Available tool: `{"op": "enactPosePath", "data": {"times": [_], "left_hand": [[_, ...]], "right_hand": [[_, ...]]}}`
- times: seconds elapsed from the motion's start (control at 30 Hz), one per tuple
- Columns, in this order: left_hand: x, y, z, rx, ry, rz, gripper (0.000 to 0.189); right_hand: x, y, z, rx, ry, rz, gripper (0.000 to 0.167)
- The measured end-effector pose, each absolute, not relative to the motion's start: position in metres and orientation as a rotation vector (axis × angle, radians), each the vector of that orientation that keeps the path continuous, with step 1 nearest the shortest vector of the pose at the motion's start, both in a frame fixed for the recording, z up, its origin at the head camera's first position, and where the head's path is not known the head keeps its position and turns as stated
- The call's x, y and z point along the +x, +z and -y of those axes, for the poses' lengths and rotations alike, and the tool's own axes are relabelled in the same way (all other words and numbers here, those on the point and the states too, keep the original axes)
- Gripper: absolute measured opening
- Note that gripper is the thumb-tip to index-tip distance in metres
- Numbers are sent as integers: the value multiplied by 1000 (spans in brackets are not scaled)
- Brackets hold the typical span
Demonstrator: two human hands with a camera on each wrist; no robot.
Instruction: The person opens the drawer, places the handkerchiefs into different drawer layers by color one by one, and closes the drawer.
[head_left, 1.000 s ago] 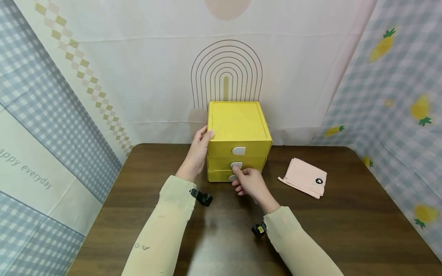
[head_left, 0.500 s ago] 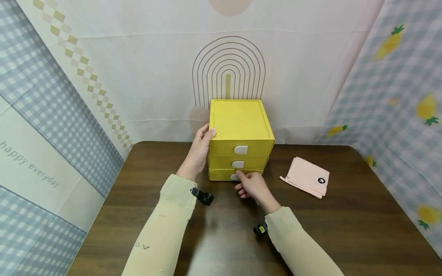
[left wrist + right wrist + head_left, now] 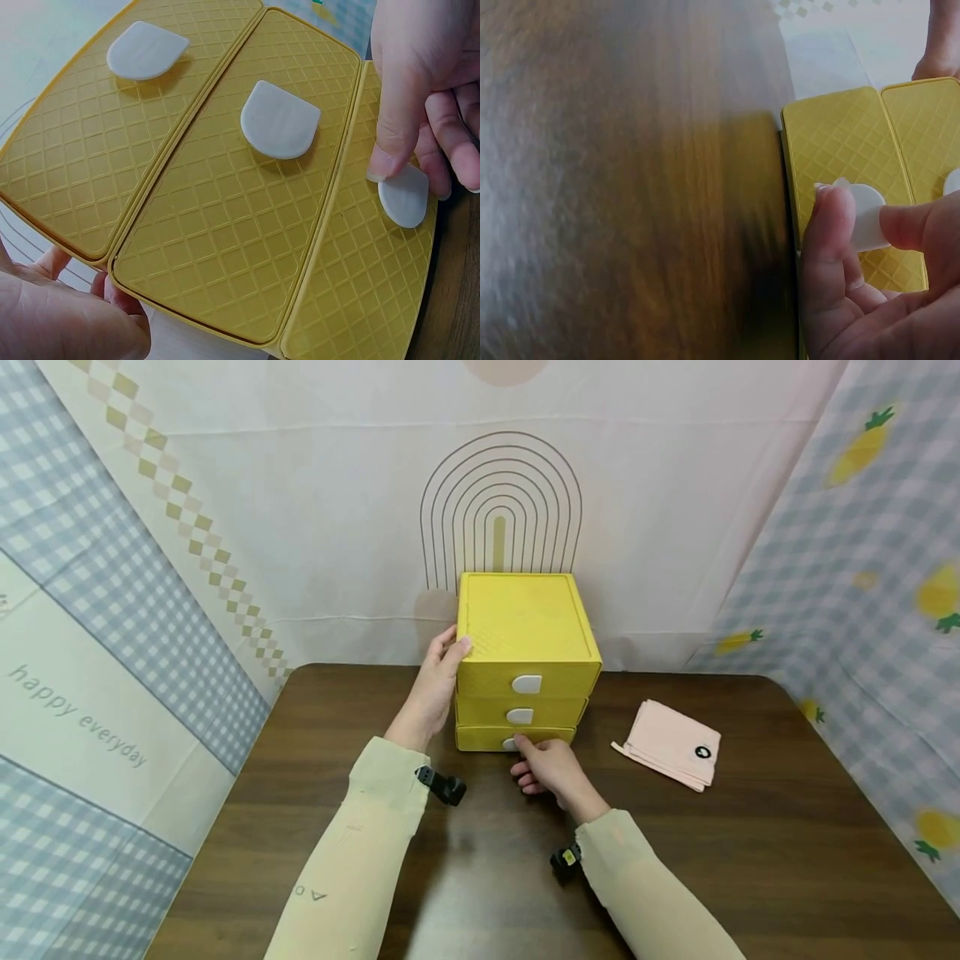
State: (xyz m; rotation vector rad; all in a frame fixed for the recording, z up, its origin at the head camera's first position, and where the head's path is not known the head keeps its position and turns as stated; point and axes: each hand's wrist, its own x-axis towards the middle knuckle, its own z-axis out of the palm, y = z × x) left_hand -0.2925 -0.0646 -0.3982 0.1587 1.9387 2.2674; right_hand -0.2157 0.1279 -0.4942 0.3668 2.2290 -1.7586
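Note:
A yellow three-drawer box (image 3: 525, 618) stands at the back of the table, each drawer front bearing a white tab handle. In the head view my left hand (image 3: 431, 685) rests against the box's left side, thumb at the top edge and fingers extended along the wall. My right hand (image 3: 551, 768) is at the bottom drawer (image 3: 480, 739), which sits in line under the others. In the right wrist view its thumb and forefinger pinch the bottom drawer's white handle (image 3: 868, 217). The middle handle (image 3: 280, 120) and top handle (image 3: 147, 50) are untouched.
A folded pink cloth (image 3: 671, 743) with a black round mark lies on the brown wooden table (image 3: 495, 860), right of the box. A patterned white curtain (image 3: 337, 510) hangs close behind, and checked cloth (image 3: 847, 593) borders the right side.
My right hand has moved down from beside the middle handle to the bottom handle and now pinches it. My left hand stays against the box. The head view has shifted slightly.

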Motion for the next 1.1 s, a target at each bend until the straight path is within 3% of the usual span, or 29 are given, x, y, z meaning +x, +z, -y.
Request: {"op": "enactPosePath", "data": {"times": [1.1], "left_hand": [[-289,-397,64,150,2258,-1938,65]], "right_hand": [[-171,-501,-128,365,-1741,-2217,55]]}}
